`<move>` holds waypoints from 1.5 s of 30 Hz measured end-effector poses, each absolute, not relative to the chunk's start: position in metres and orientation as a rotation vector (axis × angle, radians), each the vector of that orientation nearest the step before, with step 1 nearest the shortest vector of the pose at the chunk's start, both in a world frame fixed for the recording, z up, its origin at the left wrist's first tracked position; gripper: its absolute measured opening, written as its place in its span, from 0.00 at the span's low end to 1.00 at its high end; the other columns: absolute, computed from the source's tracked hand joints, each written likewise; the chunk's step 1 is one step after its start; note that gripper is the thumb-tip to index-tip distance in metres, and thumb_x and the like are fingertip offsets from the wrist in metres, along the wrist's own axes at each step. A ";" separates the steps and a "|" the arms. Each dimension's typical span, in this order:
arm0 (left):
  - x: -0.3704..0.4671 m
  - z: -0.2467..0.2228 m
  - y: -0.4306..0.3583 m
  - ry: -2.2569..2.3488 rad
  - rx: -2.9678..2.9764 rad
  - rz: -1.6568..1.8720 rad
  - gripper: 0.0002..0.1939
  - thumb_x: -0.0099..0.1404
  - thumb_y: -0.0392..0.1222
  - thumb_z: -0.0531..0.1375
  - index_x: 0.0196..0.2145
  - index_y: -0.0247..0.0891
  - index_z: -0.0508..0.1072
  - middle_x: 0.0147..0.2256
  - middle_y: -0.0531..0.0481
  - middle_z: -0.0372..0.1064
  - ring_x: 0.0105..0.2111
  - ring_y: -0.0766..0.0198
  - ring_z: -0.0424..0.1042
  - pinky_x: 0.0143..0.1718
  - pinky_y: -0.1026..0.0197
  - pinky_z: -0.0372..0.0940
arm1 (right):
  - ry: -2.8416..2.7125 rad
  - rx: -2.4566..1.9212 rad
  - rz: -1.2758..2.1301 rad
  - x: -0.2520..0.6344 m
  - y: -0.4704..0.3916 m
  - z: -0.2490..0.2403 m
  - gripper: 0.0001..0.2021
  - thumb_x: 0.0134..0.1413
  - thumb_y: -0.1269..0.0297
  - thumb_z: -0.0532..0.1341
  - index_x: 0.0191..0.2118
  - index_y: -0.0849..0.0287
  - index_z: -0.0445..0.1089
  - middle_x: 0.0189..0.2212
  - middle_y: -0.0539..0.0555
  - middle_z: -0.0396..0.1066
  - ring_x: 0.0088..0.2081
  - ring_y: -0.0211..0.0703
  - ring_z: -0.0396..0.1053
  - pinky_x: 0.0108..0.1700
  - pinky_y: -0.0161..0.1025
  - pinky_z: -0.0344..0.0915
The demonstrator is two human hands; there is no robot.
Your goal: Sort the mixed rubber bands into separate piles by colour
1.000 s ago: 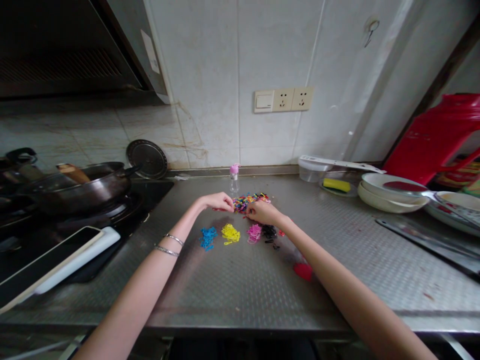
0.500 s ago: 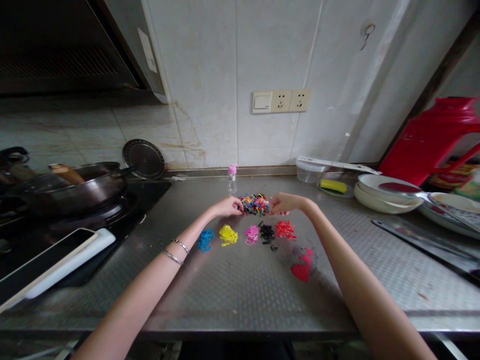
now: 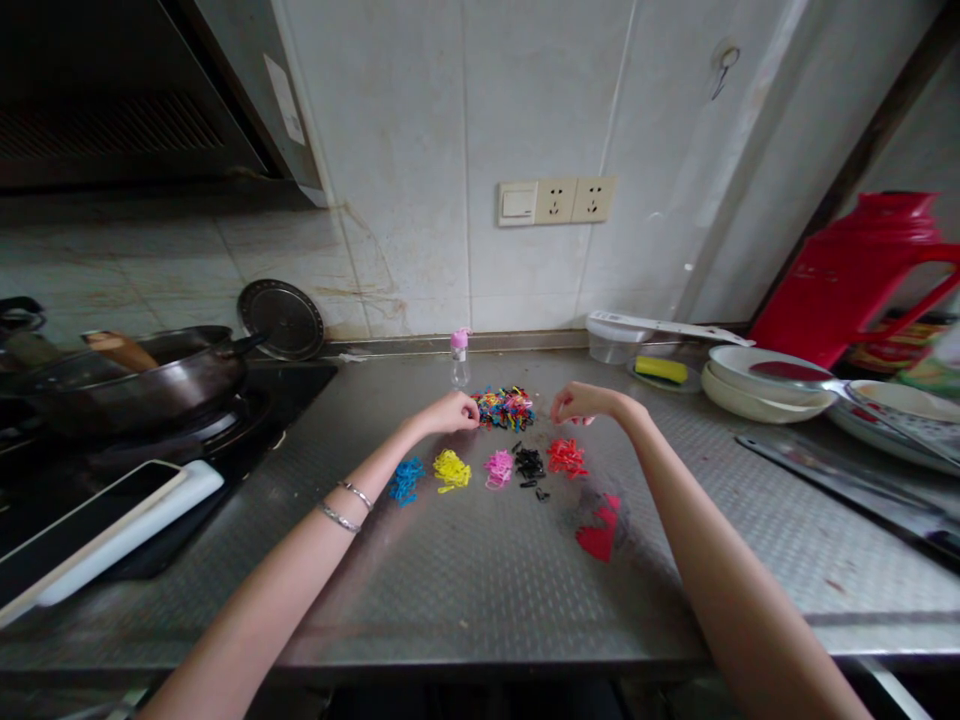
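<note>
One heap of coloured pieces [image 3: 506, 408], twelve o'clock, probably light, slick, best pinched by one end; I log left hand [image 3: 454, 411] at its nine, right hand [image 3: 579, 403] off its three, fingers curled, contents unclear.

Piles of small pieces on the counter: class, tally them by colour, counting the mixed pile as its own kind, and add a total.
Blue pile: 1
Yellow pile: 1
Pink pile: 1
Black pile: 1
Red pile: 1
Mixed pile: 1
Total: 6 piles
</note>
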State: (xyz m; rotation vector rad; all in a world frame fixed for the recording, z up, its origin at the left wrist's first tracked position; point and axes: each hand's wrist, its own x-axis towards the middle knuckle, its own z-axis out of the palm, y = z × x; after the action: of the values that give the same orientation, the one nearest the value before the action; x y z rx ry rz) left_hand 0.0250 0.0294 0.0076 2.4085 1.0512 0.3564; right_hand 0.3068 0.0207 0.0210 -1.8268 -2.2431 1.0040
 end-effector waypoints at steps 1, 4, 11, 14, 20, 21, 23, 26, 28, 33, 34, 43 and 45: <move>0.025 0.008 0.030 1.030 2.397 0.379 0.07 0.50 0.36 0.57 0.27 0.31 0.73 0.22 0.52 0.66 0.22 0.71 0.60 0.24 0.69 0.53 | -2.239 -1.829 0.975 0.307 0.022 0.020 0.10 0.37 0.65 0.60 0.30 0.61 0.73 0.22 0.52 0.69 0.21 0.31 0.62 0.22 0.29 0.61; 0.029 0.012 0.030 0.985 2.346 0.417 0.09 0.51 0.38 0.56 0.28 0.30 0.73 0.22 0.51 0.66 0.21 0.72 0.59 0.23 0.69 0.53 | -2.227 -1.843 0.893 0.306 0.023 0.018 0.09 0.38 0.66 0.59 0.30 0.62 0.73 0.23 0.52 0.69 0.20 0.31 0.62 0.22 0.29 0.60; 0.048 0.019 0.021 0.882 2.396 0.441 0.07 0.51 0.37 0.57 0.27 0.31 0.73 0.22 0.51 0.67 0.22 0.71 0.60 0.25 0.69 0.54 | -2.199 -1.814 0.790 0.305 0.022 0.020 0.09 0.39 0.69 0.59 0.30 0.64 0.73 0.21 0.52 0.69 0.19 0.30 0.61 0.20 0.26 0.59; 0.050 0.018 0.021 0.964 2.429 0.452 0.08 0.52 0.37 0.57 0.26 0.30 0.74 0.21 0.51 0.66 0.21 0.72 0.59 0.23 0.69 0.52 | -2.192 -1.788 0.766 0.303 0.024 0.018 0.10 0.39 0.69 0.58 0.30 0.65 0.73 0.20 0.52 0.68 0.19 0.30 0.61 0.19 0.26 0.58; 0.046 0.016 0.024 1.123 2.395 0.496 0.11 0.54 0.39 0.55 0.27 0.29 0.74 0.19 0.50 0.66 0.19 0.72 0.58 0.22 0.68 0.51 | -2.216 -1.651 0.703 0.292 0.027 0.012 0.11 0.41 0.67 0.57 0.31 0.63 0.73 0.20 0.51 0.69 0.19 0.30 0.61 0.20 0.25 0.57; 0.046 0.017 0.023 1.138 2.375 0.500 0.12 0.54 0.40 0.55 0.28 0.29 0.74 0.19 0.50 0.66 0.19 0.71 0.58 0.22 0.68 0.51 | -2.220 -1.643 0.689 0.291 0.027 0.012 0.10 0.41 0.66 0.57 0.31 0.63 0.73 0.21 0.51 0.69 0.20 0.30 0.62 0.20 0.25 0.57; 0.046 0.018 0.022 1.153 2.332 0.506 0.12 0.54 0.40 0.55 0.29 0.28 0.74 0.19 0.50 0.66 0.18 0.71 0.58 0.21 0.68 0.51 | -2.227 -1.640 0.653 0.290 0.026 0.012 0.11 0.41 0.66 0.56 0.31 0.63 0.73 0.22 0.51 0.70 0.20 0.31 0.62 0.21 0.26 0.57; 0.047 0.019 0.020 1.147 2.289 0.513 0.13 0.54 0.41 0.55 0.30 0.28 0.74 0.19 0.50 0.66 0.17 0.72 0.58 0.20 0.68 0.51 | -2.220 -1.649 0.573 0.290 0.024 0.014 0.11 0.42 0.66 0.55 0.32 0.63 0.73 0.22 0.51 0.70 0.20 0.31 0.63 0.21 0.26 0.57; 0.051 0.018 0.018 1.107 2.299 0.533 0.13 0.54 0.41 0.55 0.30 0.28 0.74 0.20 0.50 0.67 0.18 0.71 0.59 0.21 0.68 0.52 | -2.213 -1.663 0.505 0.293 0.024 0.014 0.12 0.43 0.67 0.55 0.32 0.63 0.73 0.21 0.52 0.70 0.21 0.32 0.63 0.22 0.27 0.57; 0.077 0.015 0.007 0.956 2.406 0.531 0.11 0.53 0.39 0.56 0.28 0.30 0.75 0.22 0.49 0.69 0.21 0.70 0.61 0.24 0.68 0.54 | -2.236 -1.728 0.378 0.300 0.029 0.011 0.11 0.43 0.67 0.55 0.31 0.63 0.73 0.22 0.54 0.71 0.23 0.34 0.65 0.24 0.28 0.57; 0.085 0.014 0.003 0.931 2.441 0.518 0.10 0.52 0.38 0.57 0.28 0.30 0.75 0.22 0.50 0.69 0.21 0.70 0.61 0.24 0.68 0.54 | -2.240 -1.745 0.366 0.301 0.029 0.010 0.11 0.43 0.66 0.55 0.31 0.63 0.73 0.22 0.54 0.71 0.23 0.35 0.65 0.24 0.28 0.56; 0.136 0.006 -0.025 0.776 2.598 0.485 0.10 0.53 0.38 0.57 0.31 0.33 0.75 0.26 0.48 0.71 0.24 0.68 0.65 0.26 0.67 0.55 | -2.208 -1.766 0.378 0.303 0.025 0.012 0.12 0.43 0.66 0.55 0.31 0.63 0.74 0.22 0.54 0.72 0.23 0.35 0.66 0.24 0.29 0.57; 0.134 0.007 -0.023 0.779 2.586 0.504 0.11 0.54 0.38 0.56 0.32 0.33 0.75 0.26 0.48 0.71 0.24 0.68 0.65 0.27 0.67 0.55 | -2.208 -1.759 0.389 0.302 0.024 0.014 0.12 0.42 0.67 0.55 0.31 0.63 0.74 0.23 0.54 0.72 0.24 0.35 0.66 0.24 0.28 0.57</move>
State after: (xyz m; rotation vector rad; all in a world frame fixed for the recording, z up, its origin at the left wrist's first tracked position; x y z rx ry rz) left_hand 0.1342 -0.0228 0.0073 2.5862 0.7787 0.5035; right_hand 0.3019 0.0242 0.0136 -1.7592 -2.2076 0.3886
